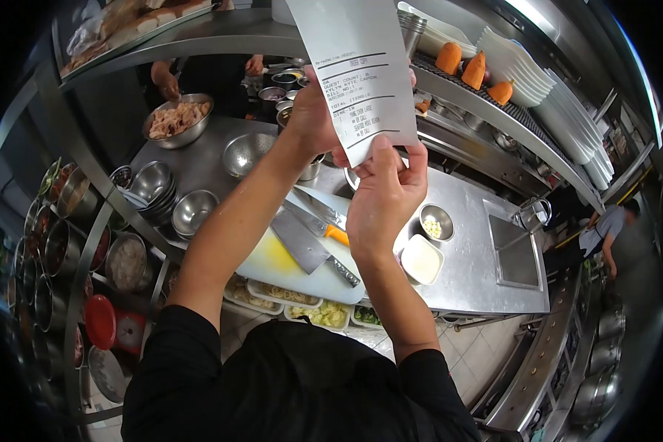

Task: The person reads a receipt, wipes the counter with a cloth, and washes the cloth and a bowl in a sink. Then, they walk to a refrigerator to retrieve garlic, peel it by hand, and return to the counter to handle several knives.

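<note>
Head view: A printed paper slip (pixel 365 88) is held up over the metal tabletop (pixel 464 199), its printed face toward the camera and its top end cut off by the frame. The right hand (pixel 387 195) pinches the slip's lower end, thumb flat on the front, fingers behind. The left hand (pixel 318 118) is at the slip's left edge, partly covered by it; its exact grip cannot be told.

Below the hands, a cleaver (pixel 300 239) and an orange-handled knife (pixel 337 235) lie on a yellow-stained cutting board (pixel 261 265). Right of the board are a small metal bowl (pixel 436 223) of pale diced pieces and, just beside it, a white square container (pixel 422 261). A sink (pixel 514 254) is set in at the right end. Trays (pixel 318 315) of cut vegetables sit below the board's near edge.

On the upper right shelf (pixel 516 129), three orange vegetables (pixel 474 71) stand near stacked white plates (pixel 519 66). Across the tabletop at left, a co-worker's hand (pixel 170 88) is at a metal bowl of meat pieces (pixel 177 121). Another person (pixel 604 228) bends at far right.
</note>
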The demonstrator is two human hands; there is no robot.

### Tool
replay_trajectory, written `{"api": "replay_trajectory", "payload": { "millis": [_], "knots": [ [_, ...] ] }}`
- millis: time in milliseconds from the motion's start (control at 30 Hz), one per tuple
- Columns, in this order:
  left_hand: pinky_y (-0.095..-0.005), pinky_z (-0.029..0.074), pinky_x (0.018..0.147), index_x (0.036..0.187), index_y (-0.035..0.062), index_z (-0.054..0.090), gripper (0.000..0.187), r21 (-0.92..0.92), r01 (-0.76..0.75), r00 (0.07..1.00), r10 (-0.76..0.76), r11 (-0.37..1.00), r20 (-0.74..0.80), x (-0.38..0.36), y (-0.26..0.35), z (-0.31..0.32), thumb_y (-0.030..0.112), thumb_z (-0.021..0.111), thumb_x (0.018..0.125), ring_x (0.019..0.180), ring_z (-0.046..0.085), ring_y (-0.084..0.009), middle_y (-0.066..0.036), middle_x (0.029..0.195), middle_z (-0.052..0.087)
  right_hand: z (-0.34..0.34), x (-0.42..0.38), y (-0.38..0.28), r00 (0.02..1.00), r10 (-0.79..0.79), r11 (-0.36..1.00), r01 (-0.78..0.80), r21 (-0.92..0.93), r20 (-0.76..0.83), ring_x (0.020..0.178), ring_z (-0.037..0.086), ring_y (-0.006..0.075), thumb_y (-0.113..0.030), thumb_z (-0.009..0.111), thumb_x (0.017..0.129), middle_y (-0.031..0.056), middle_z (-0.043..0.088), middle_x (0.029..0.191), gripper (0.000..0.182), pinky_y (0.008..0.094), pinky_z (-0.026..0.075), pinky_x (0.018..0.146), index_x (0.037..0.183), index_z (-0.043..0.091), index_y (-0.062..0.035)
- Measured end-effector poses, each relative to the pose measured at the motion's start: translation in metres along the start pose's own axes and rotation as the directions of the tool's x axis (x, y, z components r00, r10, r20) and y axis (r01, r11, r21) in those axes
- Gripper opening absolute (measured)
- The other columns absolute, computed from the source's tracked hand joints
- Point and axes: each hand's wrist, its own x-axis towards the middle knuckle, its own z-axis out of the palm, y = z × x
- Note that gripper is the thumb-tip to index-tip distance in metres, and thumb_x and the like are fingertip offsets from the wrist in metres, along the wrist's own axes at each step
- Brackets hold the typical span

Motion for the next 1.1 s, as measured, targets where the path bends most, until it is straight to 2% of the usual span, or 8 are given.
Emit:
{"api": "replay_trajectory", "payload": {
  "millis": [100, 667, 833, 867, 900, 933, 1033, 1100],
  "knots": [
    [-0.0453, 0.039, 0.093, 0.123, 0.0046, 0.039, 0.072, -0.007, 0.042, 0.974, -0.042, 0.999, -0.224, -0.002, 0.004, 0.014, 0.060, 0.050, 0.078, 0.105, 0.046, -0.0248, -0.012, 0.112, 0.046, 0.005, -0.005, -0.002, 1.000, 0.008, 1.000, -0.008, 0.017, -0.029, 0.067, 0.048, 0.0061, -0.005, 0.055, 0.085, 0.0045, 0.056, 0.079, 0.022, 0.0206, 0.040, 0.062, 0.105, 0.048, 0.0003],
    [-0.0378, 0.037, 0.085, 0.073, 0.0125, 0.059, 0.026, 0.247, -0.202, 0.979, 0.203, 0.948, 0.020, 0.008, 0.045, -0.015, 0.036, 0.055, 0.084, 0.074, 0.046, -0.0183, -0.001, 0.075, 0.048, -0.056, -0.031, -0.020, 0.929, 0.345, 0.872, -0.265, -0.412, 0.134, 0.047, 0.052, 0.0107, -0.014, 0.054, 0.081, 0.0045, 0.054, 0.053, 0.017, 0.0237, 0.039, 0.045, 0.075, 0.059, 0.0018],
    [-0.0402, 0.033, 0.084, 0.084, 0.0132, 0.059, 0.030, 0.099, -0.384, 0.910, 0.395, 0.918, -0.129, 0.015, 0.123, -0.023, 0.040, 0.046, 0.089, 0.081, 0.043, -0.0170, 0.001, 0.084, 0.051, -0.071, 0.030, -0.073, 0.985, -0.088, 0.935, 0.132, -0.328, 0.146, 0.046, 0.051, 0.0197, -0.016, 0.054, 0.084, 0.0123, 0.054, 0.072, 0.018, 0.0274, 0.041, 0.041, 0.075, 0.052, -0.0008],
    [-0.0402, 0.033, 0.084, 0.093, 0.0109, 0.059, 0.035, 0.173, -0.345, 0.924, 0.366, 0.922, -0.109, 0.013, 0.122, -0.013, 0.042, 0.043, 0.090, 0.080, 0.042, -0.0175, -0.001, 0.084, 0.050, -0.064, 0.060, -0.088, 0.842, -0.410, 0.547, 0.535, -0.644, 0.351, 0.045, 0.049, 0.0191, -0.018, 0.054, 0.084, 0.0101, 0.051, 0.068, 0.018, 0.0259, 0.038, 0.038, 0.077, 0.051, -0.0016],
    [-0.0402, 0.033, 0.084, 0.093, 0.0109, 0.059, 0.035, 0.169, -0.331, 0.931, 0.350, 0.928, -0.101, 0.011, 0.118, -0.001, 0.042, 0.043, 0.090, 0.080, 0.042, -0.0175, -0.001, 0.084, 0.050, -0.036, 0.078, -0.118, 0.917, -0.315, 0.885, 0.377, -0.272, 0.245, 0.042, 0.046, 0.0180, -0.020, 0.054, 0.086, 0.0093, 0.051, 0.069, 0.019, 0.0257, 0.033, 0.035, 0.078, 0.051, -0.0020],
    [-0.0387, 0.035, 0.083, 0.097, 0.0082, 0.059, 0.040, 0.256, -0.262, 0.950, 0.295, 0.930, -0.100, 0.008, 0.110, 0.013, 0.043, 0.042, 0.090, 0.080, 0.045, -0.0180, -0.003, 0.082, 0.051, -0.035, 0.111, -0.126, 0.706, -0.579, 0.270, 0.639, -0.721, 0.408, 0.046, 0.046, 0.0160, -0.022, 0.054, 0.087, 0.0078, 0.051, 0.067, 0.021, 0.0266, 0.034, 0.039, 0.082, 0.052, -0.0016],
    [-0.0354, 0.037, 0.080, 0.107, 0.0014, 0.057, 0.051, 0.402, -0.168, 0.975, 0.211, 0.900, -0.065, -0.003, 0.098, 0.033, 0.046, 0.044, 0.088, 0.078, 0.049, -0.0200, -0.009, 0.081, 0.054, 0.012, 0.173, -0.157, 0.930, -0.367, 0.930, 0.367, -0.030, 0.024, 0.057, 0.050, 0.0141, -0.021, 0.053, 0.087, 0.0056, 0.050, 0.062, 0.020, 0.0277, 0.039, 0.050, 0.085, 0.053, -0.0015],
    [-0.0336, 0.041, 0.074, 0.109, 0.0004, 0.057, 0.055, 0.596, -0.148, 0.987, 0.153, 0.789, 0.042, -0.008, 0.097, 0.044, 0.049, 0.048, 0.085, 0.075, 0.051, -0.0213, -0.011, 0.082, 0.055, 0.017, 0.215, -0.156, 0.954, -0.297, 0.954, 0.299, 0.036, -0.050, 0.056, 0.051, 0.0145, -0.019, 0.052, 0.087, 0.0064, 0.052, 0.062, 0.019, 0.0268, 0.040, 0.049, 0.085, 0.053, -0.0001]
  ]
}}
